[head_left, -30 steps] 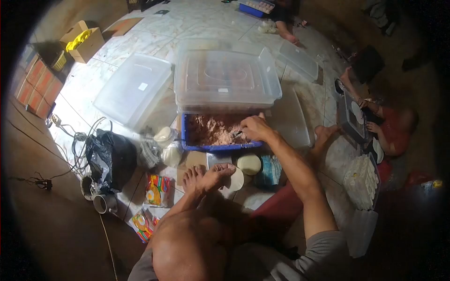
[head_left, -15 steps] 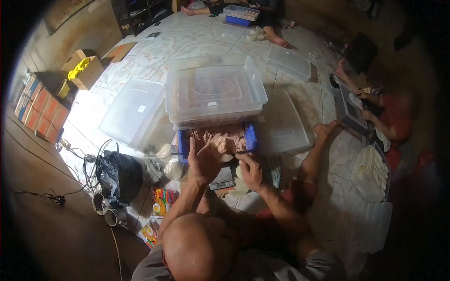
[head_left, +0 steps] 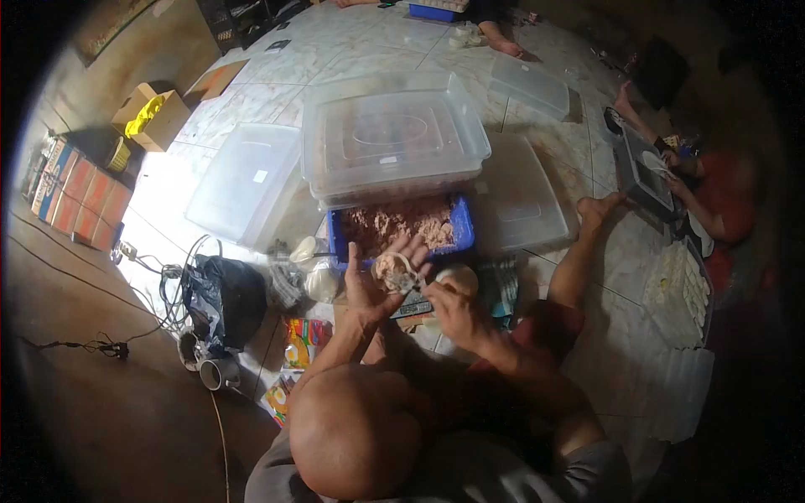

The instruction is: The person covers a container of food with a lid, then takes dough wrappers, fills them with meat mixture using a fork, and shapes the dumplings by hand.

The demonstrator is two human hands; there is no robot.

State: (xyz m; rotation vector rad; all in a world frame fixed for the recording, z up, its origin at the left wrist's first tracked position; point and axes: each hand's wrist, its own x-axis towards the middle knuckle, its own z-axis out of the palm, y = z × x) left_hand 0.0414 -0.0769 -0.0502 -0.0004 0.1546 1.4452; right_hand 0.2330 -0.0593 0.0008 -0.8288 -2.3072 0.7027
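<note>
My left hand [head_left: 366, 292] is palm up with its fingers spread. On it lies a round pale dough wrapper [head_left: 406, 258] with a lump of pinkish filling [head_left: 391, 272]. Closed fingers of my right hand [head_left: 458, 312] grip a thin utensil whose tip meets the filling; its exact kind is unclear. Just beyond both hands is a blue tub [head_left: 466, 225] of pinkish minced filling [head_left: 402, 223]. Pale round wrappers [head_left: 457, 280] sit by my right hand, above a partly hidden digital scale [head_left: 414, 309].
A stacked clear plastic box [head_left: 394, 138] stands behind the tub, with lids [head_left: 243, 180] on either side. At left are a black plastic bag [head_left: 220, 298], a mug [head_left: 220, 374] and cables. Another person [head_left: 725, 197] works at right near a box of white pieces [head_left: 679, 289].
My left hand has drawn back from above the tub, carrying the wrapper and filling toward me. My right hand has moved with it, the utensil now at the filling.
</note>
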